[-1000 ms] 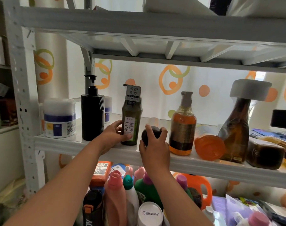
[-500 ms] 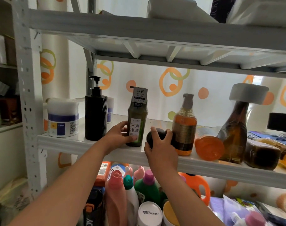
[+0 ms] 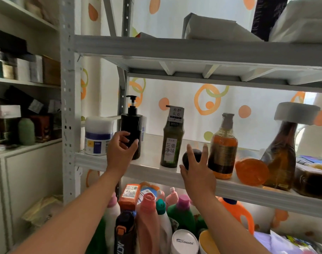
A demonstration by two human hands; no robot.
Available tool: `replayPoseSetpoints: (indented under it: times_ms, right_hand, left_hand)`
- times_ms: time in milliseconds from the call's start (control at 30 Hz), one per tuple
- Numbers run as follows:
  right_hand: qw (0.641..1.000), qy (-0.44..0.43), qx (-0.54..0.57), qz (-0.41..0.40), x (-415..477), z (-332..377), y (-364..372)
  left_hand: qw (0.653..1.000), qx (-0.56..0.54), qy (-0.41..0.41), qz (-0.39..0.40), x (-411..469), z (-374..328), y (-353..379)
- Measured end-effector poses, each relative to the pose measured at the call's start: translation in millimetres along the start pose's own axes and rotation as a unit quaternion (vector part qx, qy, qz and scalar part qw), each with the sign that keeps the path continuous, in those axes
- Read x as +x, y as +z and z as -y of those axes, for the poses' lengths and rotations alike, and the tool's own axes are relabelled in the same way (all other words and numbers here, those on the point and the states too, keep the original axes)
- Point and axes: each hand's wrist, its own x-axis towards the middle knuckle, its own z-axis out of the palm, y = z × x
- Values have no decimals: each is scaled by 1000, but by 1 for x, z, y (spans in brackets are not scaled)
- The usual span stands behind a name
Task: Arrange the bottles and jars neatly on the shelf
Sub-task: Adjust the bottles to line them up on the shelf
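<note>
On the white metal shelf [image 3: 152,170] stand a white jar with a blue label [image 3: 97,136], a black pump bottle [image 3: 131,125], a dark green shampoo bottle [image 3: 172,147] and an amber pump bottle [image 3: 223,149]. My left hand [image 3: 119,149] is in front of the black pump bottle, with its fingers curled and apart, not wrapped around it. A small jar with a dark round cap [image 3: 192,155] lies between the green and amber bottles. My right hand [image 3: 197,169] rests against that cap with its fingers spread upward.
To the right are an orange jar on its side [image 3: 252,171], a brown bottle with a white cap [image 3: 281,153] and a dark jar [image 3: 312,182]. Several detergent bottles [image 3: 151,217] crowd the space below. The upper shelf [image 3: 193,50] hangs close overhead. A cabinet [image 3: 28,171] stands left.
My left hand let go of the green bottle and moved left to the black pump bottle. My right hand's fingers opened off the dark cap. The view tilted up.
</note>
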Motion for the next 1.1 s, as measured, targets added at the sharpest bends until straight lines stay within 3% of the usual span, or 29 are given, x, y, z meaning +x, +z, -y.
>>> replayPoseSetpoints:
  times_ms: [100,333,533,1100]
  right_hand:
    - [1000,14,8,3,-1,3,-1]
    - [999,33,35,-19,-5,1,-4]
    - [998,34,38,-41,-7,-1,-4]
    - [997,41,49,-34,-8,-1,-2]
  left_hand:
    - [997,56,-17,-55,4,8,-7]
    - [981,143,-110,68,15,21,7]
    - [965,233,-78,88,17,24,12]
    - [964,224,-78,121,-2,17,28]
